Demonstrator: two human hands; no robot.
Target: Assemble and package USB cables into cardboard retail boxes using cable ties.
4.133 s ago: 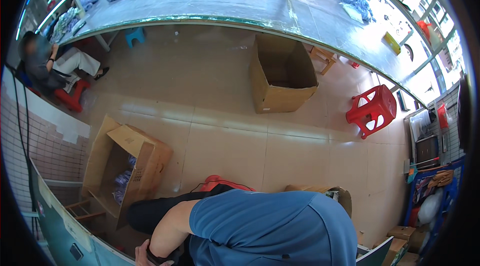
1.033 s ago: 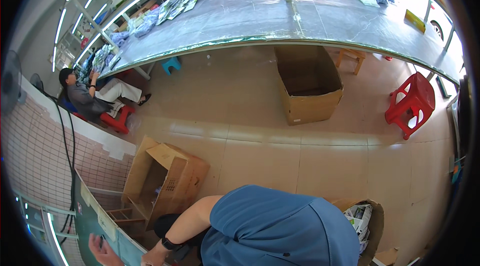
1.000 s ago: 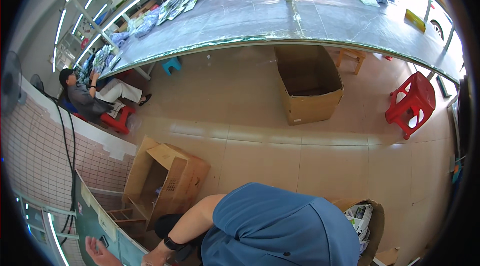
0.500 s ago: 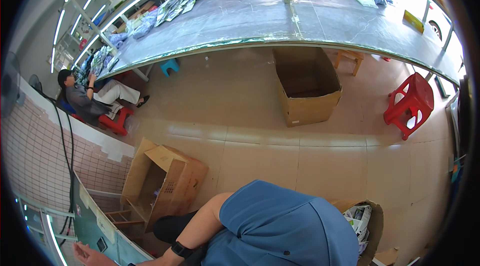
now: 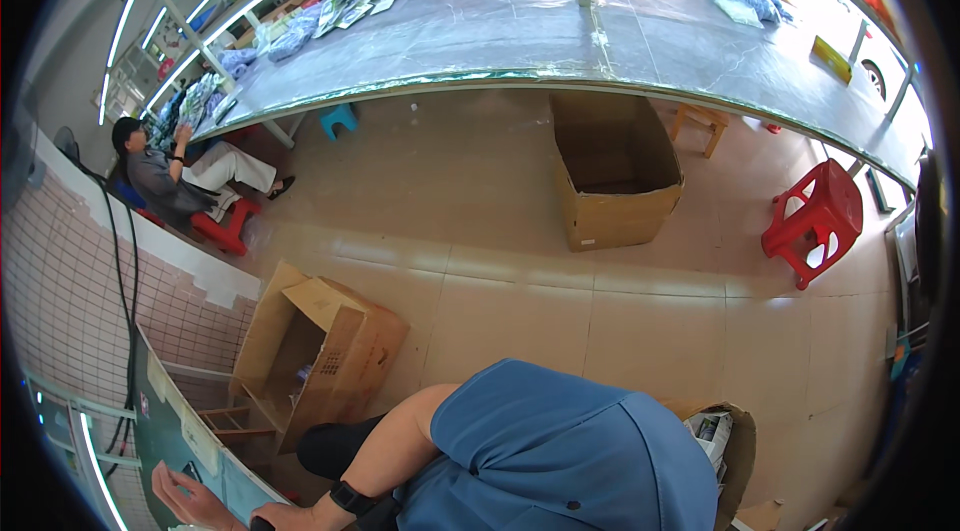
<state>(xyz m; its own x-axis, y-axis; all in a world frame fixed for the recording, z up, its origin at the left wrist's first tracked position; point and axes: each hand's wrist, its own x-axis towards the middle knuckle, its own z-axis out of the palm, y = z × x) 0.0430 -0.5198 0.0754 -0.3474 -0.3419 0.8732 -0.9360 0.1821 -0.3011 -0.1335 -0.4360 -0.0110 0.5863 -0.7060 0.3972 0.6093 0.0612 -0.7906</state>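
Note:
At the lower left, my left hand [image 5: 190, 499] is over the green worktop [image 5: 165, 431], fingers stretched out and apart, with nothing visible in them. A flat dark thing [image 5: 193, 471] lies on the worktop just behind its fingers. My right hand [image 5: 287, 514] is beside it at the bottom edge, below a black wristwatch [image 5: 350, 498]. Its fingers are curled round a small black object [image 5: 262, 524], whose kind I cannot make out. The picture's lower edge cuts off part of both hands. Something whitish shows below my left hand, too little to name.
An open carton [image 5: 350, 361] rests on a wooden frame near my arm. Behind me stands a carton [image 5: 742, 461] with packets. Farther off are a large open carton [image 5: 620, 221], a red stool [image 5: 820, 216], a long grey table [image 5: 480, 31] and a seated person [image 5: 165, 176].
My right hand has come into view at the bottom edge, closed on the black object. My left hand has its fingers raised more. The whole view has shifted slightly.

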